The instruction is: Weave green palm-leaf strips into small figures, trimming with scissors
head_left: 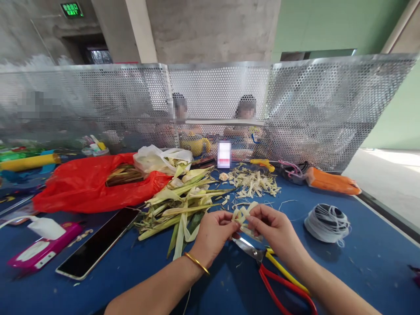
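Right of the loose heap of yellow-green, leafy husks (179, 205), the left hand (213, 232) and right hand (272, 225) partly cover a pale, ribbon-like strip (243, 214), obscuring its full shape. Also right of the heap, the metal scissors with red handles (257, 253) lose their tips behind the left hand and are cropped below. Beyond it, a silver perforated metal screen (216, 83) veils two people (246, 106), their heads blurred; the upright white rectangular display (224, 152) is pixelated past reading. Left of the heap, a red plastic bag (78, 188) partly hides its brown contents (124, 176).
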`<state>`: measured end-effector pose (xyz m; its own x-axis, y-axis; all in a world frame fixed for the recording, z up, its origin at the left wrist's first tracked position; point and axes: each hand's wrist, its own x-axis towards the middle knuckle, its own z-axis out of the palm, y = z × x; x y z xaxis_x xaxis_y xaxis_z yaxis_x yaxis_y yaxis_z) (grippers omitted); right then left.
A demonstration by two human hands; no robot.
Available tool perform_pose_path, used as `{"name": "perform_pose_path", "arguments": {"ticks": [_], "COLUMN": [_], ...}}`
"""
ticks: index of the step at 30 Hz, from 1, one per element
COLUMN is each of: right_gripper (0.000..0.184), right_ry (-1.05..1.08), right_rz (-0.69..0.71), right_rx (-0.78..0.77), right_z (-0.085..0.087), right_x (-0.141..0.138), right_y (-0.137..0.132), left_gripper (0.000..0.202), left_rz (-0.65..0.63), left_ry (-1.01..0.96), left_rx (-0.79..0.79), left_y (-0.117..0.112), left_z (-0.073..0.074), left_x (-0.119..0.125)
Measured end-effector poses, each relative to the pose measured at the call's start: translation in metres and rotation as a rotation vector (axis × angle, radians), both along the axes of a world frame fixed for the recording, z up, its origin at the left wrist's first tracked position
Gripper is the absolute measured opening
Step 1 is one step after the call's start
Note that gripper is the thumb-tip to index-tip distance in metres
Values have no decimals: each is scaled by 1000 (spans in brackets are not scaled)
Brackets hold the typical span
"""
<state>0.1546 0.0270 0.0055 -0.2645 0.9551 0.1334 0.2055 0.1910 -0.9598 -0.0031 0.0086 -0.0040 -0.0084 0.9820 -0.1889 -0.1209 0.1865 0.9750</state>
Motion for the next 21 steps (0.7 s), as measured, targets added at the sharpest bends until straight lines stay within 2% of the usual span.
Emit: {"name": "perform_pose_path", "arguments": {"ticks": [6, 14, 17, 21], "right_gripper": [18, 9, 14, 30], "right_ry": [-139, -151, -86, -39], "right_rz": [32, 10, 62, 139], "right_rx": [-14, -12, -31, -148], "right_z": [-12, -9, -8, -3], "right_x": [2, -1, -1, 1], "right_y": [5, -1, -1, 2], "left_gripper": [15, 21, 20, 19], "left_rz": [-13, -63, -147, -225], "left_ry": [92, 329, 446, 616], "left_rx": [70, 135, 177, 312], "left_y": [1, -2, -4, -8], "left_z": [-6, -12, -8, -2], "left_x": [-1, -3, -2, -3]}}
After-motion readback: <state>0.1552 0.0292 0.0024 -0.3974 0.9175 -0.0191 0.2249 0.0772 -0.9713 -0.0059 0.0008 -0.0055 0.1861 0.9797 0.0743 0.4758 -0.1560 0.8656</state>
